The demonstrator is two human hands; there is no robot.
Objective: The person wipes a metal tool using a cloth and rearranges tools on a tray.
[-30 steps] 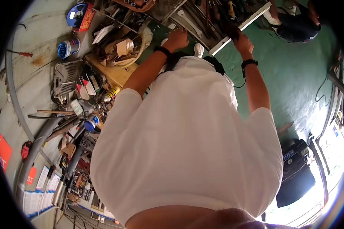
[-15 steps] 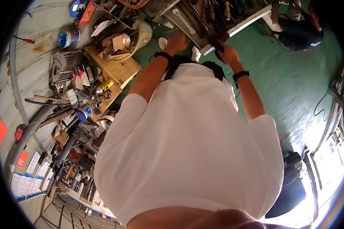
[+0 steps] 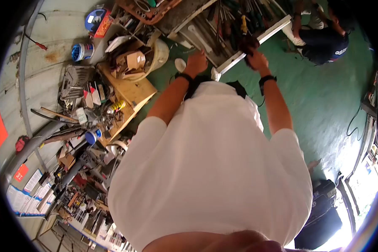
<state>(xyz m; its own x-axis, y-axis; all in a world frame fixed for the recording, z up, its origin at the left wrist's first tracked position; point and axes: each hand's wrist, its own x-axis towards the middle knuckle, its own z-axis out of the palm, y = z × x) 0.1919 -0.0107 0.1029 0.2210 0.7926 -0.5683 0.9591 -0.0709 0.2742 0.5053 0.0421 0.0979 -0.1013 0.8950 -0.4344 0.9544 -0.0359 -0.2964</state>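
My right hand [image 3: 257,62] is closed around a dark reddish-brown object [image 3: 249,45] at the front edge of an open tool drawer [image 3: 232,64]. The object's exact kind is too dark to make out. My left hand [image 3: 196,63] is curled beside the drawer's left side; whether its fingers grip anything is hidden. Inside the drawer lie a large pale wrench [image 3: 200,38], a yellow-handled tool [image 3: 244,25] and several dark-handled tools.
Another person [image 3: 323,42] crouches at the upper right on the green floor [image 3: 323,96]. At left, a white bucket [image 3: 159,54] holds cardboard scraps, near a wooden board [image 3: 132,90] and a bench crowded with tools. A black bag-like object [image 3: 321,210] sits lower right.
The view has tilted, so the drawer and both hands appear lower and more of the drawer's contents shows. My right hand still holds the dark object.
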